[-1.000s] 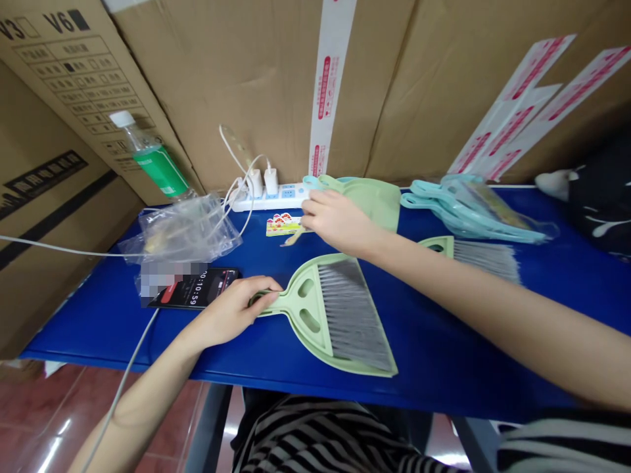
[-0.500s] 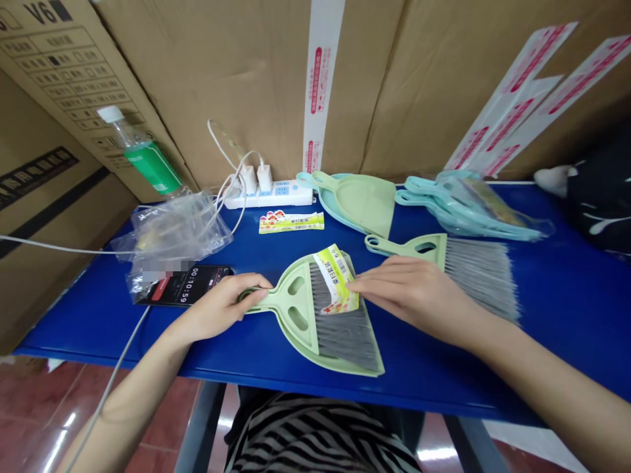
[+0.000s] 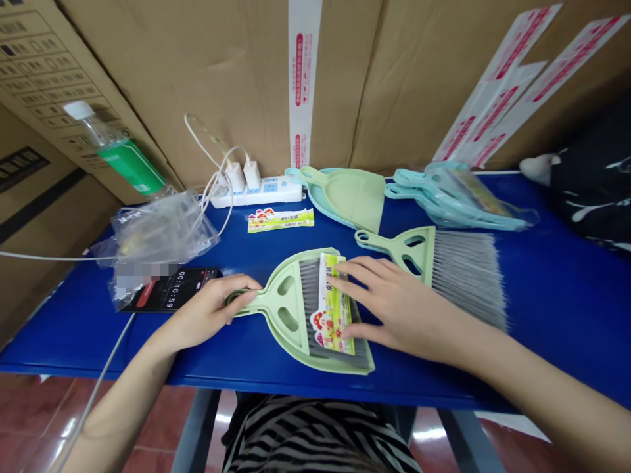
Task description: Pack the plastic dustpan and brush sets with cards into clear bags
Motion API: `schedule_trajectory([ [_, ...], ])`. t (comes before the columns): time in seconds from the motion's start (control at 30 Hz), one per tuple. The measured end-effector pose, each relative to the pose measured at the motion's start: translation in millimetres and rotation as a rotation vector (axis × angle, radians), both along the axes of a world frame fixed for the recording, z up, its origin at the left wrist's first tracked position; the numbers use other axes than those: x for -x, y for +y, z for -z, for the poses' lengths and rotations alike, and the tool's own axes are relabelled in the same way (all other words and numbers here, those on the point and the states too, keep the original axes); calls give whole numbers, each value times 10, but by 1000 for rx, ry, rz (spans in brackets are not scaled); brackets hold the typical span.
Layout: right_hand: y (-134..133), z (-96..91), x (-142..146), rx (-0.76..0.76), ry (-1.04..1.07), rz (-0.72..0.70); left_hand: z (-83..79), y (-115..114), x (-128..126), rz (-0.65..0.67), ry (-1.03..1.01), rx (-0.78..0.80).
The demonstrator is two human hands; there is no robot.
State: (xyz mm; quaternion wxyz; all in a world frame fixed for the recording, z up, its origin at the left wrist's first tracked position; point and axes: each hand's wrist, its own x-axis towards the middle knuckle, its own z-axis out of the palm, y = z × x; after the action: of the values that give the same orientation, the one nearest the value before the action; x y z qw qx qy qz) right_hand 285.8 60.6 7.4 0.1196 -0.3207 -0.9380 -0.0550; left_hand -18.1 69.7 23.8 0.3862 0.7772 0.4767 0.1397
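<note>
My left hand (image 3: 221,303) is closed around the stacked handles of a light green hand brush (image 3: 283,305) and the green dustpan (image 3: 290,358) beneath it. Grey bristles lie inside the pan, pointing right. Across the bristles lies a yellow-green printed label card (image 3: 335,312) with red mushrooms on it. My right hand (image 3: 379,302) has its fingers spread, and the fingertips touch the card's right side. Just beyond that hand lies a second green brush (image 3: 411,253) with long grey bristles (image 3: 468,276).
Further back are a green dustpan (image 3: 357,194) over a blue one, bagged blue sets (image 3: 458,197), and label cards (image 3: 280,221). A power strip (image 3: 271,189), plastic bags (image 3: 162,230), a bottle (image 3: 123,157) and a phone (image 3: 170,289) are at the left. Cardboard (image 3: 236,79) stands behind.
The label card, earlier bent and pinched in my right fingers, now lies flatter and lengthwise across the bristles. My right fingers have spread apart. My left hand keeps its grip.
</note>
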Motion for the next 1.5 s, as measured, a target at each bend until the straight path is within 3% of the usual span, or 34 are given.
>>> schedule_trajectory([
  [0.13,-17,65,45,41,-23,-34,-3,-7,-4,23,20,-40],
  [0.5,-3,18,-12,109,3,-95,20,-34,-23,115,31,-207],
  [0.8,59,14,-91,95,52,-42,28,-74,-62,135,98,-387],
  [0.9,121,47,-110,83,74,9,8,-70,-30,42,139,-574],
  [1.03,276,105,-111,84,119,149,-12,-20,118,-302,368,-888],
  [1.1,369,127,-91,93,118,189,-9,25,224,-423,527,-955],
  [1.27,507,159,9,72,89,200,16,101,383,-390,723,-845],
  [1.5,499,165,74,106,233,219,-20,93,284,-485,769,-719],
])
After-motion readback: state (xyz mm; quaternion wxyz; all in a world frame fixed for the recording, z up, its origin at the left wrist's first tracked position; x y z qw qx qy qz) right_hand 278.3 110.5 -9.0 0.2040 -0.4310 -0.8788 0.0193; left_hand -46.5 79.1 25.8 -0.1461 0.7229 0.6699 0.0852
